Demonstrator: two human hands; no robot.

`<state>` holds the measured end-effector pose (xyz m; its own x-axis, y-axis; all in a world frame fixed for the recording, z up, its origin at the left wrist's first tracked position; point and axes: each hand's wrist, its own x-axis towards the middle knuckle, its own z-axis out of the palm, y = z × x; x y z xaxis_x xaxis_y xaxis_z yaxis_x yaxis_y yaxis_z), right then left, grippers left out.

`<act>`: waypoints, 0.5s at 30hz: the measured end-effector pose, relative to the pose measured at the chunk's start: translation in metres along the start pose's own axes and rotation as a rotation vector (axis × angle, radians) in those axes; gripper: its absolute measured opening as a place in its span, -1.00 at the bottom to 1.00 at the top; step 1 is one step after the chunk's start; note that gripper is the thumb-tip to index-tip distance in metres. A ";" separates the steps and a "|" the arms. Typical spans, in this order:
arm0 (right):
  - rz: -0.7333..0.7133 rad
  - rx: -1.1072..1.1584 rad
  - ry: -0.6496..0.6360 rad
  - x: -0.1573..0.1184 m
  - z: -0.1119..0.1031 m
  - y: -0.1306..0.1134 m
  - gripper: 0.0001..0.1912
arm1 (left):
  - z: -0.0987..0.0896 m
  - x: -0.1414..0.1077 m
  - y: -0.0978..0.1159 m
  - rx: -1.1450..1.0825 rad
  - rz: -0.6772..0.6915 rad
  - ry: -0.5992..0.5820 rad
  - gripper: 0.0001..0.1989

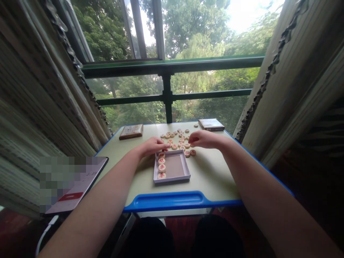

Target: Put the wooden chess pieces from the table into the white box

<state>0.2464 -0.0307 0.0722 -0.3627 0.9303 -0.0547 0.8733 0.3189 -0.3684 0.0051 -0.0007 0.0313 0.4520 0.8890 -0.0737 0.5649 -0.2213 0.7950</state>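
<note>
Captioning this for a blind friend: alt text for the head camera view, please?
Two bare hands reach over scattered wooden xiangqi pieces on a blue-edged desk by a window. The left hand is at the corner of a shallow white box holding four pieces in a row; the right hand hovers over the pieces.

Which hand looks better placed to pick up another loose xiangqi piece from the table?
Probably the right hand: it sits over the loose xiangqi pieces, while the left hand is further off, at the corner of the shallow box beside the pieces lined up in it.
</note>
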 end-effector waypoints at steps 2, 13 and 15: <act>0.048 -0.032 0.100 0.003 -0.002 0.005 -0.76 | 0.000 0.000 0.000 -0.017 0.008 -0.021 -0.58; 0.287 -0.192 0.211 0.015 0.006 0.035 -0.63 | 0.001 -0.002 0.002 0.006 0.012 -0.004 -0.55; 0.231 -0.173 0.176 0.013 0.006 0.030 -0.64 | 0.002 0.000 -0.001 0.011 0.033 0.057 -0.56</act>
<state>0.2659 -0.0097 0.0551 -0.1003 0.9938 0.0480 0.9736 0.1080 -0.2011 0.0063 -0.0009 0.0295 0.4307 0.9024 -0.0131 0.5578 -0.2547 0.7899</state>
